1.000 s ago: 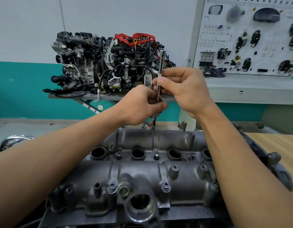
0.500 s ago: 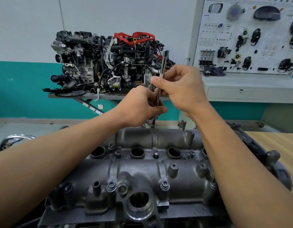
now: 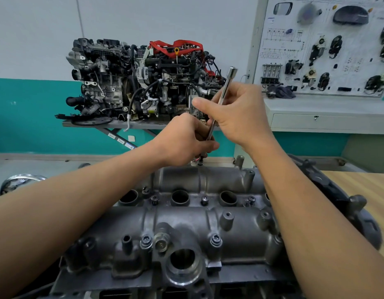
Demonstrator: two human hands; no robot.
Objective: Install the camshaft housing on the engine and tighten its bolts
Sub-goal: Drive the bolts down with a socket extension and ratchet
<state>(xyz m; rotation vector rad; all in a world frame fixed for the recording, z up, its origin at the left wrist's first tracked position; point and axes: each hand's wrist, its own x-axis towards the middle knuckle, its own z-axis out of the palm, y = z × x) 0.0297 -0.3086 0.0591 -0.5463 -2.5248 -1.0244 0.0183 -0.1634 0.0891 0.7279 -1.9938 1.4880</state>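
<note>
The grey cast camshaft housing (image 3: 186, 223) lies on the engine in front of me, with several bolts (image 3: 215, 239) seated along its ridges and round plug wells down the middle. A long chrome extension bar (image 3: 224, 91) stands tilted over the housing's far edge, its lower tip at a far bolt (image 3: 200, 161). My left hand (image 3: 184, 141) grips the bar's lower part, just above the housing. My right hand (image 3: 238, 115) pinches the bar higher up between thumb and fingers. The bar's square-drive top end sticks out above my right hand.
A complete display engine (image 3: 141, 83) with red hoses sits on a stand (image 3: 113, 125) behind. A white parts board (image 3: 329, 46) over a grey cabinet fills the right background. A wooden table (image 3: 363, 190) lies at right, and a chrome rim (image 3: 20, 182) at left.
The bar's top has leaned further to the right. My right thumb has moved across the bar as the fingers turn it. My left hand has stayed low on the bar.
</note>
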